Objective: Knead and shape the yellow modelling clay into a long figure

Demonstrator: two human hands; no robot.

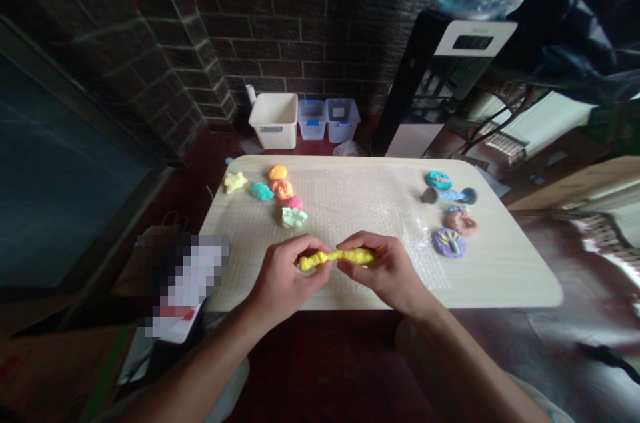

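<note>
Yellow modelling clay [337, 256] drawn into lumpy rope, held just above bubble wrap [345, 210]. Left hand [286, 274] pinching near one end, right hand [383, 270] grasping other. Reads soft, light, prone to tearing; I'd take thicker parts. Coloured clay lumps [283, 189] ahead, purple clay disc [449, 242] off right, both apart from hands.
</note>
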